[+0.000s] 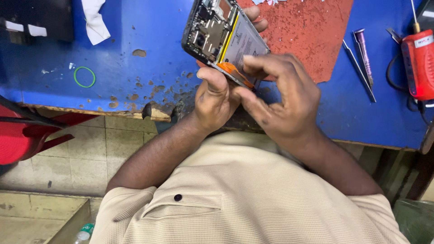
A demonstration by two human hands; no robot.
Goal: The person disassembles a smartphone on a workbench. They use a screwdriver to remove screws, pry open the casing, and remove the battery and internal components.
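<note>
An opened smartphone [224, 37] with its back cover off shows a grey battery, a yellow strip, a circuit board and an orange flex cable at its lower end. My left hand [212, 97] holds the phone from below, thumb on its lower edge, and fingertips show behind its upper right side. My right hand [282, 92] rests on the phone's lower end, its fingertips pinching at the orange flex cable [235, 71]. The phone is tilted above the near edge of a worn blue table [135, 77].
A red mat [312, 31] lies under and behind the phone. Tweezers [359, 70], a purple tool [364, 54] and a red corded device [418, 63] lie at the right. A green rubber band [84, 77] and white paper [95, 20] are left; a red stool [18, 135] stands below.
</note>
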